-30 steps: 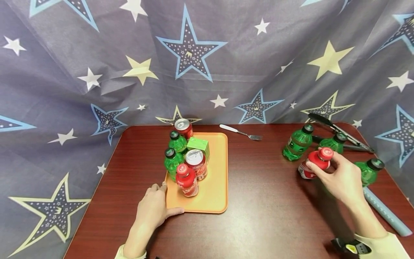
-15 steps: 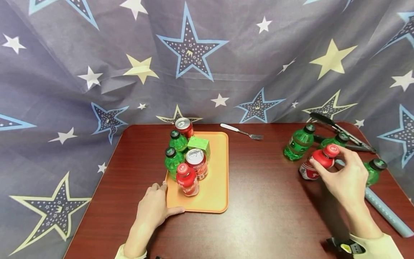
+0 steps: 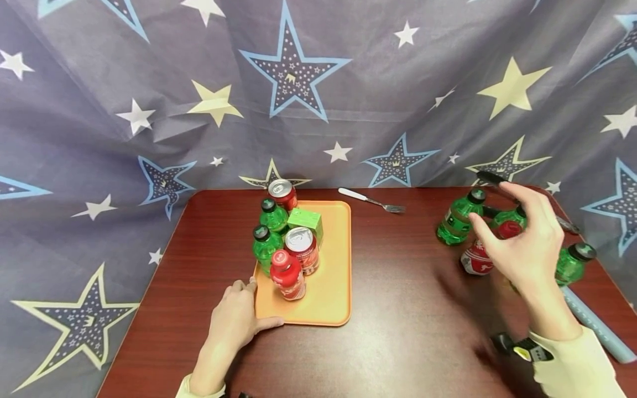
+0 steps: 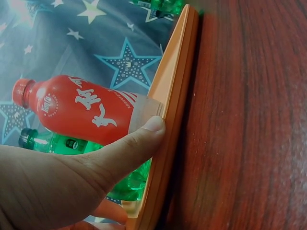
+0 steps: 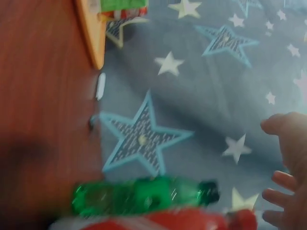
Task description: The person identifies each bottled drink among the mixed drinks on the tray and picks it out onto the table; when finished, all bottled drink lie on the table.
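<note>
Watching from my end, I see the left hand (image 3: 234, 315) at the near left corner of the orange tray (image 3: 330, 276), thumb along the near edge and fingers against the left side, holding the corner between them. My left wrist view shows the thumb's tip at the rim, just beside the foot of the front red bottle (image 4: 62, 110), which stands upright in the tray. Behind it I make out a large can (image 3: 306, 258), with two green bottles (image 3: 267, 251) to the left. A green box (image 3: 309, 222) stands beyond the can. A second can (image 3: 282, 189) is at the far left corner; I can't tell whether it is inside the rim.

The right hand (image 3: 532, 251) is spread, thumb and forefinger well apart. In the head view it covers part of the right-hand red bottle (image 3: 475, 261), upright on the brown table (image 3: 398, 337); my blurred right wrist view shows the fingertips clear of its cap. One green bottle (image 3: 454, 226) stands just behind it, another (image 3: 508, 216) is partly hidden, and a third (image 3: 569, 270) stands right of the hand. I also see a black-ended metal tool (image 3: 490, 177), mostly covered, and a grey-blue bar (image 3: 597, 326). A white-handled fork (image 3: 355, 194) lies between the tray and this group.
</note>
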Tool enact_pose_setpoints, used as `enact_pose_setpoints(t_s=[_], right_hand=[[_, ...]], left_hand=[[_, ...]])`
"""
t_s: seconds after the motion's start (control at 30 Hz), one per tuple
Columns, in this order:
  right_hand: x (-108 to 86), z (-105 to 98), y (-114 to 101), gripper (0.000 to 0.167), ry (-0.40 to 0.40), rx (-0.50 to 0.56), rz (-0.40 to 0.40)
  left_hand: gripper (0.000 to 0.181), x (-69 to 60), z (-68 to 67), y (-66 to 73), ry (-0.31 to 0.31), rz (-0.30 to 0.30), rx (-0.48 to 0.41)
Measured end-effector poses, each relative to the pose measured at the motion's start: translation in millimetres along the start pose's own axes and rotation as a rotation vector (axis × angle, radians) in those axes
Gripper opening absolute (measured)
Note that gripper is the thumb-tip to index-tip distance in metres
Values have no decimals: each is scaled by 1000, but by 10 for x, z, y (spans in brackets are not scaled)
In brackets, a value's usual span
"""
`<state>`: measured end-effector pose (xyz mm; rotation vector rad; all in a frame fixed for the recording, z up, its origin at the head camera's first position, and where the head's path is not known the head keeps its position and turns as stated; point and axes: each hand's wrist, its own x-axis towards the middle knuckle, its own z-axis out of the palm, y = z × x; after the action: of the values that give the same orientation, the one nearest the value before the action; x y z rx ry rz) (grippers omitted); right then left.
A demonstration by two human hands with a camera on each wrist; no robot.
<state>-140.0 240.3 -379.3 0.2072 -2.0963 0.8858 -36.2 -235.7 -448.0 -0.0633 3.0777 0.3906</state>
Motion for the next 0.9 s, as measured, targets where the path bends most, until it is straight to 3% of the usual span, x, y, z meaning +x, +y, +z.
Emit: enact_pose_setpoints(t_s=[0.23,0.43,0.67,0.9], right_hand=[[175,288,-418,61,-49,234,-75],[200,552,-754,62,-167,409,-92],[179,794,-1072,61,-298,509,-143],[102,1014,-1304,60,-375,560,-160]], left_hand=[[121,-4,-3,-10,-11,-11,3],[121,-3,12,-3,-10,-4,9],[121,3,-1,11,-5,-1,18],[120,3,-6,18,-2,4,23]])
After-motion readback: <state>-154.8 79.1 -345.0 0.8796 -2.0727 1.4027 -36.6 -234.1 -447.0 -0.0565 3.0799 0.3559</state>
